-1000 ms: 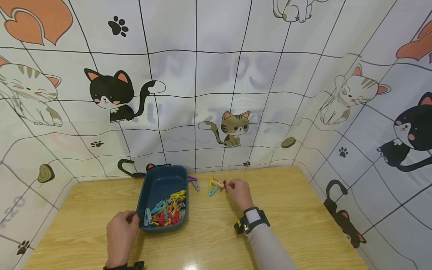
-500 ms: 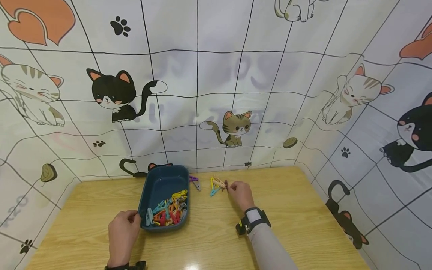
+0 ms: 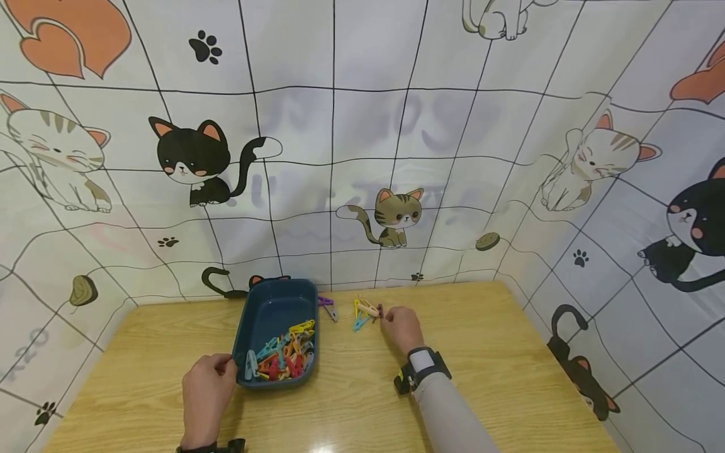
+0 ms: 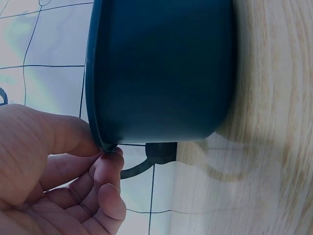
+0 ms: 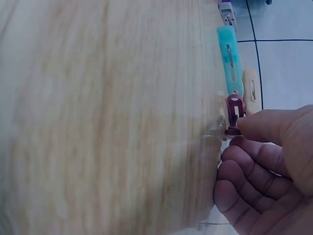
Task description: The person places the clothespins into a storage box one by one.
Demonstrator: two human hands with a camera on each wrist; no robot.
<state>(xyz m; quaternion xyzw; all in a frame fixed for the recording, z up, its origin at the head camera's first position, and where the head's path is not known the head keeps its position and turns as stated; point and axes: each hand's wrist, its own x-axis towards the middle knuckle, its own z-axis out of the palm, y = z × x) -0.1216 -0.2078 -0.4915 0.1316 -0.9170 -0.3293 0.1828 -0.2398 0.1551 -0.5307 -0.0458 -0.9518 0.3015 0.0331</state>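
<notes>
Clothespins of several colours (image 3: 283, 355) fill the near half of a dark blue plastic bin (image 3: 277, 305). With thumb and fingertips my left hand (image 3: 206, 393) pinches the bin's rim at its near left corner, seen close up in the left wrist view on the bin wall (image 4: 161, 73). My right hand (image 3: 403, 330) pinches a maroon clothespin (image 5: 234, 110) at the right end of a small group on the table. Beside it are a turquoise clothespin (image 5: 230, 58), a beige clothespin (image 5: 252, 90) and a yellow clothespin (image 3: 356, 307).
Just right of the bin lie a purple clothespin (image 3: 325, 301) and a grey clothespin (image 3: 332, 314). The wooden table (image 3: 351, 396) ends at the back against a cat-print curtain (image 3: 300, 126), which also runs along both sides.
The head view has shifted slightly. Both hands keep their holds, and the bin and clothespins look the same.
</notes>
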